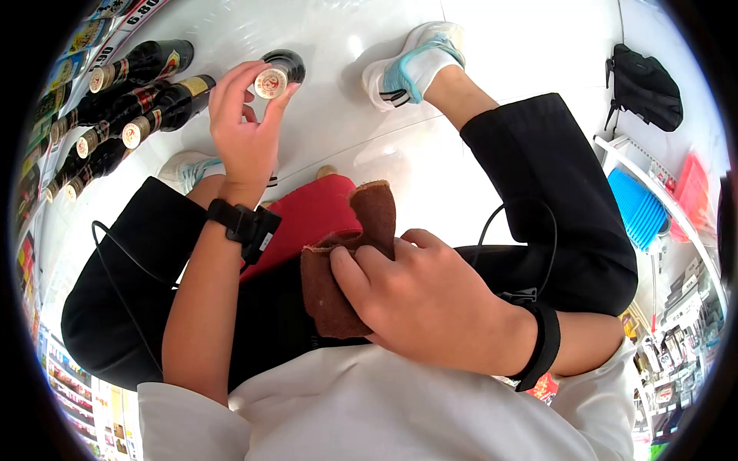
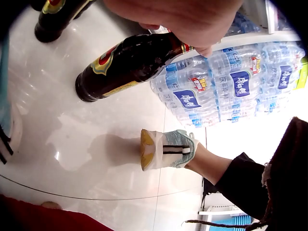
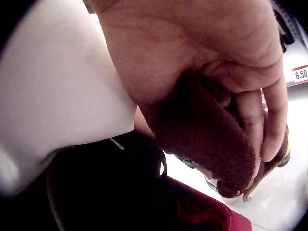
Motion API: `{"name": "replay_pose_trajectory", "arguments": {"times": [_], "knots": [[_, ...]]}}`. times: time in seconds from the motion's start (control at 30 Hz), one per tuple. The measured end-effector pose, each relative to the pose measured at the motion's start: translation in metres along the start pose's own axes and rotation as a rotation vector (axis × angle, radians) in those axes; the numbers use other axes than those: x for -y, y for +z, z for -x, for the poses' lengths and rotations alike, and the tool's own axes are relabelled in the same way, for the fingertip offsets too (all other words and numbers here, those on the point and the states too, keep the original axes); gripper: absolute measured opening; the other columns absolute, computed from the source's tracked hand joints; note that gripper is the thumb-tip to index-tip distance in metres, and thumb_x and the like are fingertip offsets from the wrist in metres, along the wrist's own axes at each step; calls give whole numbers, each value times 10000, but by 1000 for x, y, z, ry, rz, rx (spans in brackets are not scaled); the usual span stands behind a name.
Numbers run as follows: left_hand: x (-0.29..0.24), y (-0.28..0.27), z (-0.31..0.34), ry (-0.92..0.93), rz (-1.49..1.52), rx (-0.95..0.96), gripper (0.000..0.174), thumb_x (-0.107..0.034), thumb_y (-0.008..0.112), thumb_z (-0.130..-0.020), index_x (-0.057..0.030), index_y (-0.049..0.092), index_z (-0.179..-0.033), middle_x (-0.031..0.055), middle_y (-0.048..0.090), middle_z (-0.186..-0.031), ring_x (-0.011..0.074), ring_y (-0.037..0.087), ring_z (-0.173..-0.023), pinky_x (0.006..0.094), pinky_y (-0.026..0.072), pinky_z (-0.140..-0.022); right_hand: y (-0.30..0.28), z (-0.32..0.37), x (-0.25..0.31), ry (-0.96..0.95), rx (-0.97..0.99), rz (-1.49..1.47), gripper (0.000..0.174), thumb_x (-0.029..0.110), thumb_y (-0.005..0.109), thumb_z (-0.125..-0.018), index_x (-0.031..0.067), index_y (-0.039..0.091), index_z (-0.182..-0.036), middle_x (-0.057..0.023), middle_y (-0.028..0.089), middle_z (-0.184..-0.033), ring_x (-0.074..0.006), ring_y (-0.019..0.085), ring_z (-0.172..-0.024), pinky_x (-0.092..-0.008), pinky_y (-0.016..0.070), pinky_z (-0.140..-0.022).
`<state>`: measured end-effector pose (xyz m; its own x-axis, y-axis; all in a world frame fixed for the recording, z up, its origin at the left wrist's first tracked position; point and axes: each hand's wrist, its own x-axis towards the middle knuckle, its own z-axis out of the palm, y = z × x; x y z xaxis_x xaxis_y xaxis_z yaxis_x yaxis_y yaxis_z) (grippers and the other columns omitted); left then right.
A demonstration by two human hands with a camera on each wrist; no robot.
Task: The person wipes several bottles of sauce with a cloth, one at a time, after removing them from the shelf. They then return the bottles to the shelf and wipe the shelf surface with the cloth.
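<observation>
In the head view my left hand (image 1: 247,131) grips a dark bottle (image 1: 289,64) by its capped neck, fingers and thumb around it. The left wrist view shows the same bottle (image 2: 127,65) tilted, with a red and yellow label, and the left hand (image 2: 178,19) at its neck. My right hand (image 1: 430,303) holds a folded brown cloth (image 1: 330,296) above the lap; in the right wrist view the cloth (image 3: 207,130) lies bunched against the palm and fingers of the right hand (image 3: 202,48).
Several dark bottles (image 1: 173,104) stand at the left beside a shelf with price tags. A red seat (image 1: 307,215) is between the legs. Packs of water bottles (image 2: 236,82) stand behind the held bottle. A black bag (image 1: 646,86) and a rack with blue baskets (image 1: 636,207) are at the right.
</observation>
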<state>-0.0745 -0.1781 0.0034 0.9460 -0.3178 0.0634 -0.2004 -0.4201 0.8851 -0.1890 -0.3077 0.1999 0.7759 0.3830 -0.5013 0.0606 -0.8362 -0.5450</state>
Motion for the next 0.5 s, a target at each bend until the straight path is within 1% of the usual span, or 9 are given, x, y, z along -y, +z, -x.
{"name": "replay_pose_trajectory", "arguments": {"times": [0.03,0.07,0.1,0.33,0.4,0.5], "knots": [[1,1,0,-11,28,-16,317,-67,787,-759,-60,659,-1049,24,623,-1129,88,507,-808,193,382,-537,-3,0,1,0,0,2,221,104,638,-694,-16,575,-869,-70,577,-653,-193,577,-526,-280,419,-513],[2,2,0,-22,55,-31,324,-87,802,-734,-87,675,-1033,-1,626,-1118,103,468,-795,199,369,-508,-7,-1,3,17,83,16,404,181,699,-673,-43,571,-984,-70,568,-696,-191,583,-552,-280,441,-542],[3,2,0,-22,57,-30,324,-87,802,-734,-87,675,-1033,-1,626,-1118,103,468,-795,199,369,-508,-9,-1,4,35,167,28,586,258,760,-652,-70,567,-1099,-70,558,-740,-190,589,-577,-279,463,-571],[4,2,0,-16,57,-33,322,-93,805,-733,-85,673,-1027,-7,625,-1102,96,466,-780,202,371,-514,-10,3,11,81,158,26,572,277,757,-662,-71,572,-1076,-57,546,-700,-171,560,-509,-266,440,-522],[3,2,0,-18,61,-35,319,-96,806,-734,-86,673,-1023,-7,624,-1100,96,466,-778,202,371,-515,-9,2,10,32,19,4,229,98,627,-703,-47,585,-874,-71,575,-610,-170,571,-476,-263,412,-452],[2,1,-1,-33,60,-26,309,-100,805,-736,-87,674,-1016,-8,625,-1095,98,468,-780,202,369,-518,-9,2,9,40,30,23,228,101,628,-708,-48,584,-874,-74,582,-617,-167,581,-489,-262,414,-449]]}}
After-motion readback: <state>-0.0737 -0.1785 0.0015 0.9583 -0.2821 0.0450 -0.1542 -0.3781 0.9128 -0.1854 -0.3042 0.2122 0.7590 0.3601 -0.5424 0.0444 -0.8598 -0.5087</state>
